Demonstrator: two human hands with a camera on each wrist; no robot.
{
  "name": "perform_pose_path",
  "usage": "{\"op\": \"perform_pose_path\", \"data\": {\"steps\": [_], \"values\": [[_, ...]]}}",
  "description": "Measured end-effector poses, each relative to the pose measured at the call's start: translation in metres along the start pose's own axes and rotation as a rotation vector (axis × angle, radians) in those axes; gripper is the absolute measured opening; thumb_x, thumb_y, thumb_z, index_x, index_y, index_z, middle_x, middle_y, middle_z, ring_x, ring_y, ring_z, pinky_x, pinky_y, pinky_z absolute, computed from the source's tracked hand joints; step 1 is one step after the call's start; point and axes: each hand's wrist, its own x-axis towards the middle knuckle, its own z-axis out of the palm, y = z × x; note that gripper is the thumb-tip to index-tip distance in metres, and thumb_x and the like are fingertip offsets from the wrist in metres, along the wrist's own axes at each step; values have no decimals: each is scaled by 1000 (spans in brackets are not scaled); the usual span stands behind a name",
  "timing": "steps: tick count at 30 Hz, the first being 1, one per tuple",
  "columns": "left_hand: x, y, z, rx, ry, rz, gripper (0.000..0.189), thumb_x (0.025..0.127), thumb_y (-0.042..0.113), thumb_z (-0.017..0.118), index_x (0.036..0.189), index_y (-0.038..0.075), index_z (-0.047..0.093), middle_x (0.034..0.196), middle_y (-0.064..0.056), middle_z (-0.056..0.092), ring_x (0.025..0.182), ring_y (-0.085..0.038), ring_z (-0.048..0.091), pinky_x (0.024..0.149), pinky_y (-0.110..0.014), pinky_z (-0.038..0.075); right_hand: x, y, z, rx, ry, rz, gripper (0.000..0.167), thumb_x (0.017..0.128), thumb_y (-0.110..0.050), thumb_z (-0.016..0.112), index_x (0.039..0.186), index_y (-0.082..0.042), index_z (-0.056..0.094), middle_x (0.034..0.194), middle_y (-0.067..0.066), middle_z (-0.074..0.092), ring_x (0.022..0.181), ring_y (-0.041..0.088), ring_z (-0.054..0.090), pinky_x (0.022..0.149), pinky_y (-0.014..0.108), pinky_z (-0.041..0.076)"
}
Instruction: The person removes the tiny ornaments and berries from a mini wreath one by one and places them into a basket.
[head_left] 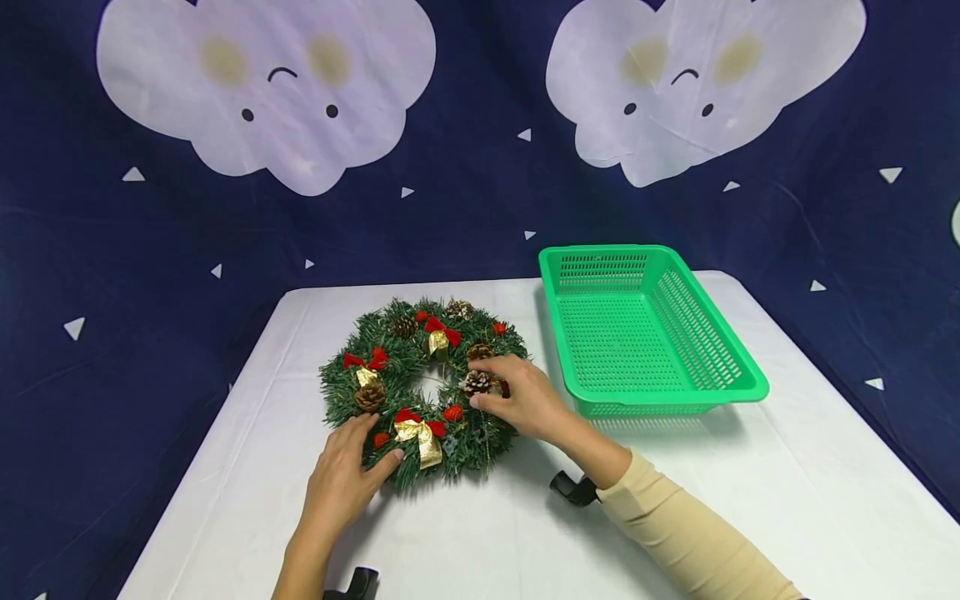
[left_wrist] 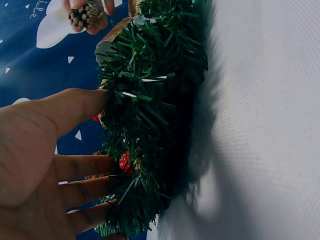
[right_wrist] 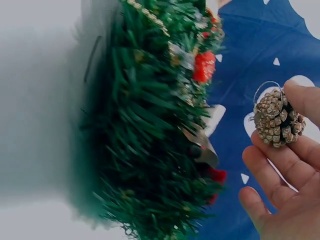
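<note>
Two hands at wreath (head_left: 401,362), flat on table (head_left: 217,508) toward far-left corner. Right hand (head_left: 525,400) pinches pinecone (right_wrist: 277,117) between thumb and fingers, gap just cone-wide; cone held just above wreath's right side, not touching. Left hand (head_left: 345,471) grips nothing: thumb and fingers spread, fairly straight, touching wreath's near-left side. Green basket (head_left: 618,342) near table's far-right corner. Bows (head_left: 429,448), red baubles (head_left: 452,413), other cones (head_left: 370,396) on wreath.

The head camera looks forward and down over the desk (head_left: 247,500), while both wrist views share the wreath (left_wrist: 145,115) close-up, side-on.
</note>
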Motion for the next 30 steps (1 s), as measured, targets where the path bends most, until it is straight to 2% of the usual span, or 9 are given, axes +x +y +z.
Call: {"op": "perform_pose_path", "data": {"steps": [9, 16, 25, 30], "values": [[0, 0, 0, 0, -4, -2, 70, 86, 42, 66, 142, 8, 42, 148, -20, 38, 138, -40, 31, 106, -62, 32, 0, 3, -12, 29, -10, 44, 50, 82, -29, 72, 128, -14, 58, 128, 8, 62, 121, 28, 55, 101, 49, 45], [0, 1, -1, 0, -14, -11, 70, 86, 43, 65, 143, 9, 41, 149, -19, 36, 138, -39, 29, 107, -61, 31, 1, 6, -19, 32, 15, 45, 50, 83, -28, 71, 129, -13, 57, 130, 9, 60, 123, 30, 53, 102, 50, 44], [0, 0, 0, 0, -7, 0, 70, 86, 44, 65, 142, 8, 42, 148, -19, 38, 138, -39, 31, 107, -61, 32, 3, 13, -31, 91, 39, 150, 52, 84, -31, 70, 131, -17, 55, 134, 7, 57, 128, 32, 49, 107, 53, 38], [1, 0, 0, 2, -4, 3, 70, 86, 44, 65, 142, 8, 42, 148, -19, 38, 138, -39, 31, 107, -61, 32, 3, 18, -37, 91, 59, 157, 50, 84, -32, 70, 130, -15, 57, 133, 8, 58, 128, 31, 49, 107, 50, 39]]}}
